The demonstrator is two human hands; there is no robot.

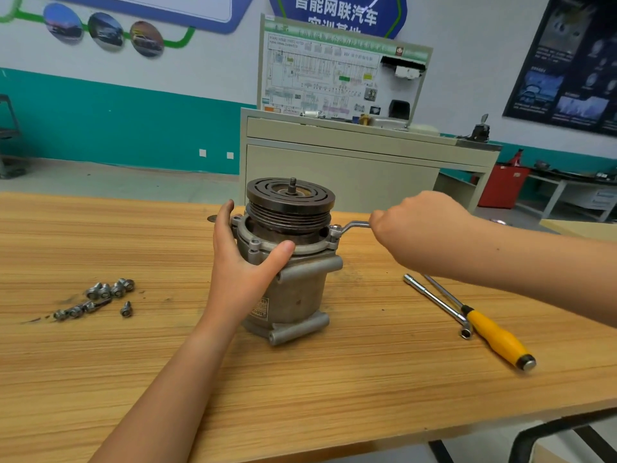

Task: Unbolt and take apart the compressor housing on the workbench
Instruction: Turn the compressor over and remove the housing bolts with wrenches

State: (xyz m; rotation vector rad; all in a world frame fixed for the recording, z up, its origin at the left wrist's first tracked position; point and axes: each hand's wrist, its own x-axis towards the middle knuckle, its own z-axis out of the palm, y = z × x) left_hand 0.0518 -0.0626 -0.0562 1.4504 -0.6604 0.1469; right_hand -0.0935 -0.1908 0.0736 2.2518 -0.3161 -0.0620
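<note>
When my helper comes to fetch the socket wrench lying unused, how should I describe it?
On the wooden workbench, look right of the upright compressor. Two tools lie side by side there. The wrench is the all-metal L-shaped bar, not the yellow-handled screwdriver.

Person, two limbs in view: left hand (243, 269) and right hand (417, 228) both bare, each on a bare forearm, with left forearm (173, 379) and right forearm (534, 265) uncovered up to the frame edge. Both forearms slender and smooth. One small dark spot (498, 249) on the right forearm's upper side.
</note>
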